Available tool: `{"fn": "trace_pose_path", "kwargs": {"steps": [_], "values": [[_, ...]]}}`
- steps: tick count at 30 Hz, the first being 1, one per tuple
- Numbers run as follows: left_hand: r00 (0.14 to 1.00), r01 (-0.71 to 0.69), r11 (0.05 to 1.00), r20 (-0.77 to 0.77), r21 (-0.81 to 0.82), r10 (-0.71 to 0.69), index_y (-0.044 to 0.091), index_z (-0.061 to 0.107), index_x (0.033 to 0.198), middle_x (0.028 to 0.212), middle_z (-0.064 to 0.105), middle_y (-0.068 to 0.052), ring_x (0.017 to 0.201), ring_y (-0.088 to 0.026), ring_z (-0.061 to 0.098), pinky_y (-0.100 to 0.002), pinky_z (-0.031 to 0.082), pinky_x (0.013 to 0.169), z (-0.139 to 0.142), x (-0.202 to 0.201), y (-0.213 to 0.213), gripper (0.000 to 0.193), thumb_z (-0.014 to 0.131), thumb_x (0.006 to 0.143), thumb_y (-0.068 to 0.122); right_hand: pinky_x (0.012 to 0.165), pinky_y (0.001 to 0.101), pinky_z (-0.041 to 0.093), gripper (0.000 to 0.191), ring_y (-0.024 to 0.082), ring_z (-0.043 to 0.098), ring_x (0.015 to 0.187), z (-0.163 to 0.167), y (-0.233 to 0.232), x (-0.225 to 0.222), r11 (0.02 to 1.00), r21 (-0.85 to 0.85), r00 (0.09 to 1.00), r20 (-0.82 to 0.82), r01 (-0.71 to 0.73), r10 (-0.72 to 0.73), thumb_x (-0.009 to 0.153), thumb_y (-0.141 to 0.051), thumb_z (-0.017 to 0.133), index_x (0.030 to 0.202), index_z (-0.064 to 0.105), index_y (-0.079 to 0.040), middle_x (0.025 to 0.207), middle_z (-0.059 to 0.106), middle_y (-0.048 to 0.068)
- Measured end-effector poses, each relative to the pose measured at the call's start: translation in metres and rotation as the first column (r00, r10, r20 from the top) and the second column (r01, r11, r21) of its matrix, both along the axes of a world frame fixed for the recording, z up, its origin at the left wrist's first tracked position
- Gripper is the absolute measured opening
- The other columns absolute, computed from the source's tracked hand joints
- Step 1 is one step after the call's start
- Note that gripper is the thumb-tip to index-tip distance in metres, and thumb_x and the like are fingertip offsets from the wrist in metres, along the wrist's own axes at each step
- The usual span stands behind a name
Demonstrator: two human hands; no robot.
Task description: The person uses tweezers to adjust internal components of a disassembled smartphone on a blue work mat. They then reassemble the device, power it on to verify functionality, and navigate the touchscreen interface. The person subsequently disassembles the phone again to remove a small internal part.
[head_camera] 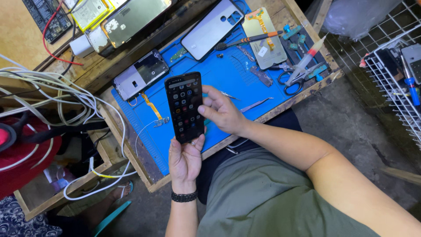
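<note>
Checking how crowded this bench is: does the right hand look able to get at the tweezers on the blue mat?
Probably yes. The right hand hovers at the lit phone held by the left hand; the tweezers lie just beyond it on the blue mat, with nothing lying between.

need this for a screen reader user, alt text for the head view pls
A person's left hand holds a lit black smartphone upright while the right hand touches its edge, above a blue work mat strewn with phone parts, tweezers, scissors and a screwdriver.
</note>
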State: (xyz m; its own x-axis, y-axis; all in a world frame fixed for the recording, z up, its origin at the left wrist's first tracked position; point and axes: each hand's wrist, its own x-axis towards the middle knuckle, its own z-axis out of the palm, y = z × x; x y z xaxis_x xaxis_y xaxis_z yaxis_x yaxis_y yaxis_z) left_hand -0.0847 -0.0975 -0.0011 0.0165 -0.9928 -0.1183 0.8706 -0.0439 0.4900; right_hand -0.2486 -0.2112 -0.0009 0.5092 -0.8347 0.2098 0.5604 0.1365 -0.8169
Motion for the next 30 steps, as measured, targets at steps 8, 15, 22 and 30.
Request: {"fn": "trace_pose_path", "kwargs": {"steps": [8, 15, 22, 30], "values": [[0.999, 0.014, 0.999, 0.04, -0.028, -0.013, -0.004, 0.057, 0.14, 0.142, 0.061, -0.023, 0.129, -0.043, 0.061, -0.048, 0.053, 0.109, -0.003, 0.008, -0.002, 0.053, 0.068, 0.103, 0.033, 0.069, 0.0231, 0.051, 0.026, 0.005, 0.059, 0.079, 0.001, -0.007, 0.009, 0.97, -0.074, 0.948, -0.207, 0.23, -0.24, 0.113, -0.027, 0.051, 0.118, 0.063, -0.004, 0.091, 0.064, -0.001], [0.999, 0.011, 1.0, 0.03, -0.026, -0.01, -0.004, 0.059, 0.138, 0.141, 0.063, -0.023, 0.129, -0.042, 0.061, -0.047, 0.053, 0.108, -0.003, 0.0, -0.004, 0.053, 0.07, 0.102, 0.034, 0.073, 0.0208, 0.044, 0.028, 0.001, 0.049, 0.084, 0.011, -0.011, 0.007, 0.942, -0.133, 0.912, -0.243, 0.307, -0.331, 0.11, -0.025, 0.05, 0.115, 0.065, -0.002, 0.09, 0.06, -0.006], [0.999, 0.004, 1.0, 0.054, -0.016, -0.004, -0.004, 0.06, 0.137, 0.138, 0.064, -0.022, 0.128, -0.043, 0.062, -0.048, 0.053, 0.108, -0.003, -0.002, -0.006, 0.052, 0.067, 0.103, 0.034, 0.088, 0.0247, 0.046, 0.025, 0.005, 0.054, 0.099, 0.003, -0.015, -0.002, 0.964, -0.146, 0.958, -0.149, 0.224, -0.245, 0.111, -0.022, 0.052, 0.119, 0.061, -0.001, 0.108, 0.065, 0.001], [0.999, 0.014, 0.998, 0.053, -0.064, -0.01, -0.004, 0.061, 0.135, 0.138, 0.064, -0.024, 0.129, -0.045, 0.062, -0.049, 0.053, 0.11, -0.01, -0.008, -0.013, 0.049, 0.067, 0.105, 0.034, 0.096, 0.0284, 0.051, 0.026, 0.009, 0.061, 0.107, -0.004, -0.021, -0.009, 0.988, -0.101, 0.992, -0.036, 0.119, -0.123, 0.109, -0.02, 0.057, 0.128, 0.057, -0.002, 0.117, 0.066, 0.004]]}}
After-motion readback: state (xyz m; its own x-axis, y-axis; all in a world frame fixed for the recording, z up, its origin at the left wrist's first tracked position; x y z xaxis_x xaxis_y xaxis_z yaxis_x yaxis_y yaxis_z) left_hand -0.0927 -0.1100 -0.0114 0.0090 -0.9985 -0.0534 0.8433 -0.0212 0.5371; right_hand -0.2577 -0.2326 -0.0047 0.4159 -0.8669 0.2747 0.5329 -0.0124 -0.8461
